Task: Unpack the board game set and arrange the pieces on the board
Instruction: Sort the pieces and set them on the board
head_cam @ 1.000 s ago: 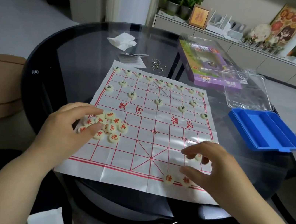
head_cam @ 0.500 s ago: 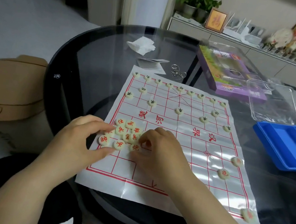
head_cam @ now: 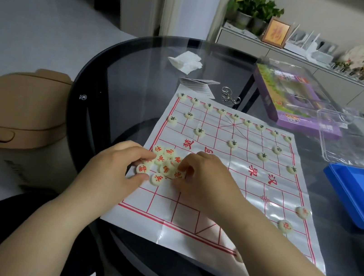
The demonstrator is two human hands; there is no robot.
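the paper board (head_cam: 229, 181) lies flat on the glass desk (head_cam: 137, 83), its long axis running away from the person, skewed in view. a pile of red pieces (head_cam: 165, 163) sits near its left edge, by the river line. the left hand (head_cam: 118, 170) curls round the pile's near side. the right hand (head_cam: 205, 179) has its fingertips bent onto the pile; whether it grips a piece cannot be told. black pieces (head_cam: 231, 143) stand in ranks on the far half.

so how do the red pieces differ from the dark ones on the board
The dark-lettered pieces sit spaced on grid points across the far half of the board, untouched; the red-lettered pieces mostly lie heaped together, with the left hand and right hand on them. Both are pale round discs.
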